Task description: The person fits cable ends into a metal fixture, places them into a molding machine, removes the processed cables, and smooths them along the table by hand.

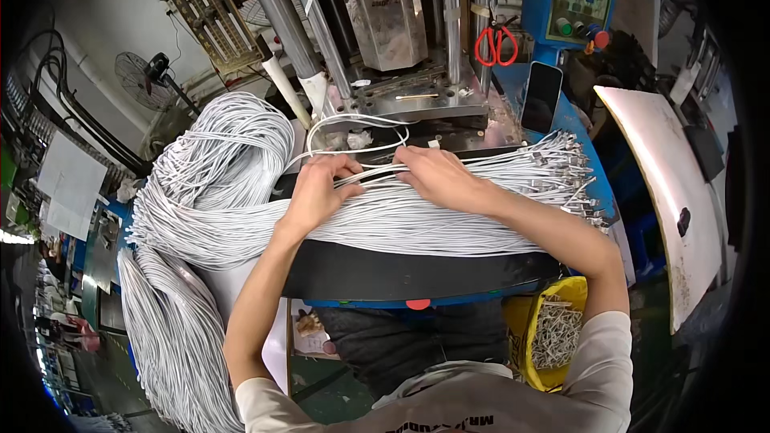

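Observation:
A thick bundle of thin white cables [417,228] lies across the black work surface, small metal-looking ends gathered at its right. My left hand [319,192] rests at the bundle's far edge, fingers curled and thumb reaching over white cable strands. Just right of it, my right hand [439,179] has its fingertips closed on strands at the same edge; exactly how many is hidden. Beyond both hands, a loose white cable loop [311,138] stands up in front of the machine's metal base [401,104].
Coiled white cables [228,144] are heaped at the left, and more cables [172,337] hang over the near-left edge. A yellow bin [525,337] of small parts sits near my right elbow. Red-handled scissors [496,46], a phone [542,96] and a blue control box [573,0] are far right.

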### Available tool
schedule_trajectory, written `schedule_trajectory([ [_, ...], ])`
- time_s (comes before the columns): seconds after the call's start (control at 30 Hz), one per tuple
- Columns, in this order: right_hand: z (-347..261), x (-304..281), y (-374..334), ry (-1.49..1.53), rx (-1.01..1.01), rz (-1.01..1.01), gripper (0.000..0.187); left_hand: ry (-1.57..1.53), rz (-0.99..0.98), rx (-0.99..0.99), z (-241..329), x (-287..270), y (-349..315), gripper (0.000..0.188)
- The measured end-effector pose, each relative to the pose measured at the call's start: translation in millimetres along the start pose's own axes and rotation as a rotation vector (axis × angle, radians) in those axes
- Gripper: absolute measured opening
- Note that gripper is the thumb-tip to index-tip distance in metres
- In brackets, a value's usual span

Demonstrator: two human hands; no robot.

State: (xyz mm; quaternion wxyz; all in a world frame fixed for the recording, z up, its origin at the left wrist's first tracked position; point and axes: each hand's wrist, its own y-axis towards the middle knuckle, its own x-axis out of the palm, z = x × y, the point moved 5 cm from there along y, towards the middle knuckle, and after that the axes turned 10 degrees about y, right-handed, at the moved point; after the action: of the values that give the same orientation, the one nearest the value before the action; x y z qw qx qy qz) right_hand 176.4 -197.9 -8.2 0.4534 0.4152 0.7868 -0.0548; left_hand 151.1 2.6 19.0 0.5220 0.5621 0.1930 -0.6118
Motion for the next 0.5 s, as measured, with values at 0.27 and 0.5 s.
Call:
schedule_trajectory([
  [0.27,-1,-25,-40,-0.306,-0.003,0.01,0.023,-0.203,0.144,-0.085,28,-6,-3,0.025],
  [0.5,7,-99,-107,-0.51,0.031,0.181,0.03,-0.839,0.165,-0.388,-21,-25,-31,0.021],
])
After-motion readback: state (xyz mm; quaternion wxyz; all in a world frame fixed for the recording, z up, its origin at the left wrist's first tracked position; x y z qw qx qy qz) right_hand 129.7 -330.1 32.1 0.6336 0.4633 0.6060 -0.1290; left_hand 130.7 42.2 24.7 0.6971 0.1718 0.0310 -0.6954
